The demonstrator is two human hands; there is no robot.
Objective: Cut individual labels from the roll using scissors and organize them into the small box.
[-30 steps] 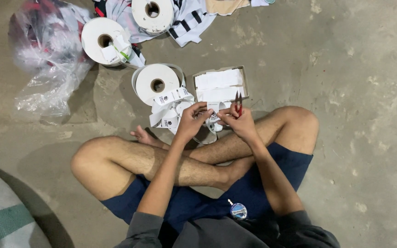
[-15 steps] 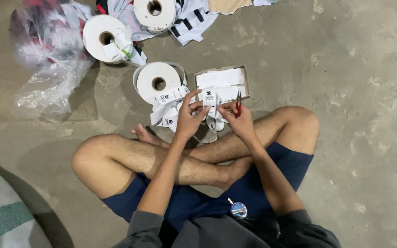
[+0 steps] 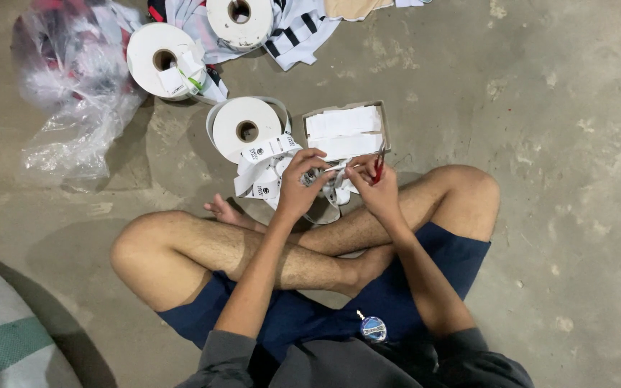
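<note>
At the far left a crumpled clear plastic bag (image 3: 73,93) lies on the concrete floor (image 3: 540,144), and just beside it a white label roll (image 3: 163,61) rests flat, with a second white roll (image 3: 240,20) further up on striped fabric (image 3: 300,32). Nearer the person, a third white roll (image 3: 246,128) lies flat with its printed label strip (image 3: 271,162) trailing loose in a heap toward the crossed bare legs. The left hand (image 3: 300,187) is curled around that strip, pinching it between thumb and fingers above the shins. Touching the same strip from the other side, the right hand (image 3: 375,188) is closed on small red-handled scissors (image 3: 378,167); whether the blades are on the strip is hard to tell, since the fingers hide them. Just behind the hands sits a shallow cardboard box (image 3: 346,129) filled with cut white labels, next to the third roll.
</note>
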